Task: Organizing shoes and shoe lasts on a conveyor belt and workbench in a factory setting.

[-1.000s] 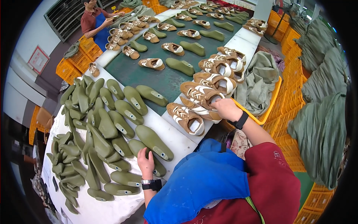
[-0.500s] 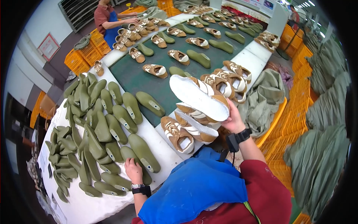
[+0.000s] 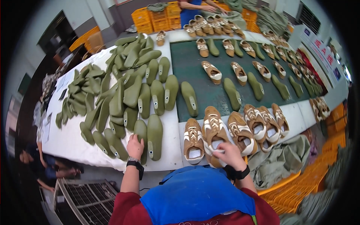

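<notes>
The long white surface (image 3: 167,157) carries a spread of green shoe lasts (image 3: 123,90), heaped within reach. At its near edge, the right hand (image 3: 228,154) closes its grip on a tan shoe (image 3: 213,131); the left hand (image 3: 135,147) rests flat-fingered on one last (image 3: 141,132).

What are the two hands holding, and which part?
The right hand grips a brown shoe at its heel opening. The left hand rests on a green shoe last, at its near end.
</notes>
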`<state>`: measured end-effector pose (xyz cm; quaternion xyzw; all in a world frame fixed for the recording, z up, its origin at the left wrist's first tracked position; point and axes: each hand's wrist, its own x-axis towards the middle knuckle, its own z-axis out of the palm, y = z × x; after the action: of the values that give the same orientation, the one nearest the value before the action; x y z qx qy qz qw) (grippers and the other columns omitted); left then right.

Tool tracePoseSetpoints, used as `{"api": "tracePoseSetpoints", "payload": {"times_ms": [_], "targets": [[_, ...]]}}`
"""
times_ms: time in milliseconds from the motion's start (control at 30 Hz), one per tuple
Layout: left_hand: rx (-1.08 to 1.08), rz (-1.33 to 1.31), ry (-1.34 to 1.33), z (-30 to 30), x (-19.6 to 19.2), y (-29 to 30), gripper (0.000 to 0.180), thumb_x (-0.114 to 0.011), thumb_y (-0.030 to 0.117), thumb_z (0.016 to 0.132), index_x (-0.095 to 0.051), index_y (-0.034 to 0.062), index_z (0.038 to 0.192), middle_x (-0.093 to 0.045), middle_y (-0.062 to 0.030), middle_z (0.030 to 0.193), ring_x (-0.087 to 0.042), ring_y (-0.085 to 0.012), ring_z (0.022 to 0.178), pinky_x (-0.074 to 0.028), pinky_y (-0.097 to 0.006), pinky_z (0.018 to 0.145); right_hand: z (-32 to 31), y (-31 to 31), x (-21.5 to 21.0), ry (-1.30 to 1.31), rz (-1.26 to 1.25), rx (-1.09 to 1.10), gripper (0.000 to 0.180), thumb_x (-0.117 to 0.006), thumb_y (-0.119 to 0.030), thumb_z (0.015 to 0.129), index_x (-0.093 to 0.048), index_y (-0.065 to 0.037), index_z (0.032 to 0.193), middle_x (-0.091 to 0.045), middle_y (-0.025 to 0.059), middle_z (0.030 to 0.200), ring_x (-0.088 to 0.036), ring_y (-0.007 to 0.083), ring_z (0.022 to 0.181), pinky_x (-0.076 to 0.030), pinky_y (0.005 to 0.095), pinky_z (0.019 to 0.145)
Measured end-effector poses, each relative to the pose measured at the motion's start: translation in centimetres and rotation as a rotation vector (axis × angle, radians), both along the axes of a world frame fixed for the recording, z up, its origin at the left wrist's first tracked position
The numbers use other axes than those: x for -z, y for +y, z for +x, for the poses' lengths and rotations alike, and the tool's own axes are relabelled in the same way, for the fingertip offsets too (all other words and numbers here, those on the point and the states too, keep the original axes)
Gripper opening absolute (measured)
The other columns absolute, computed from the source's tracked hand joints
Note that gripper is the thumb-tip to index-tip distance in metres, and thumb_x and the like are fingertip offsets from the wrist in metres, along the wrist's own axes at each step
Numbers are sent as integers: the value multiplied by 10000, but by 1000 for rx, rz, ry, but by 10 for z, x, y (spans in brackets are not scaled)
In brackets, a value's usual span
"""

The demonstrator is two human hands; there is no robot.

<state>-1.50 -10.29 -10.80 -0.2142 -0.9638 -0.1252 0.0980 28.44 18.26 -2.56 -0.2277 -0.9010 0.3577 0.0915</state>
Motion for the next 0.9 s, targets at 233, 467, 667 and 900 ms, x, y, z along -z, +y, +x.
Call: {"api": "tracePoseSetpoints", "payload": {"times_ms": [233,467,667,900], "targets": [[-20,18,32,-2,2,-5,271,-619,212,753,-591,51,969,-594,-115,976,-598,-307,832,-489,-389,727,-9,3,11,-13,77,-176,275,-661,-321,753,-619,-50,763,-604,122,704,-600,311,665,-474,387,592],[-8,5,-4,-6,1,-2,259,-604,216,764,-593,54,965,-592,-120,972,-594,-313,839,-484,-393,739,-8,7,10,-23,51,-167,293,-653,-342,758,-634,-50,757,-609,124,701,-603,314,661,-476,391,595],[85,78,-19,-4,5,-14,255,-591,163,762,-583,31,981,-576,-156,1017,-555,-333,931,-452,-400,827,-6,-5,3,-80,67,-29,301,-652,-346,753,-641,-45,753,-617,138,706,-607,319,680,-476,393,605],[344,89,-1,-3,-7,-12,392,-586,78,724,-521,5,1104,-557,-194,1036,-522,-340,984,-432,-416,854,-14,-18,2,-126,134,73,298,-650,-354,732,-636,-59,768,-621,143,720,-613,326,696,-485,412,619]]}}
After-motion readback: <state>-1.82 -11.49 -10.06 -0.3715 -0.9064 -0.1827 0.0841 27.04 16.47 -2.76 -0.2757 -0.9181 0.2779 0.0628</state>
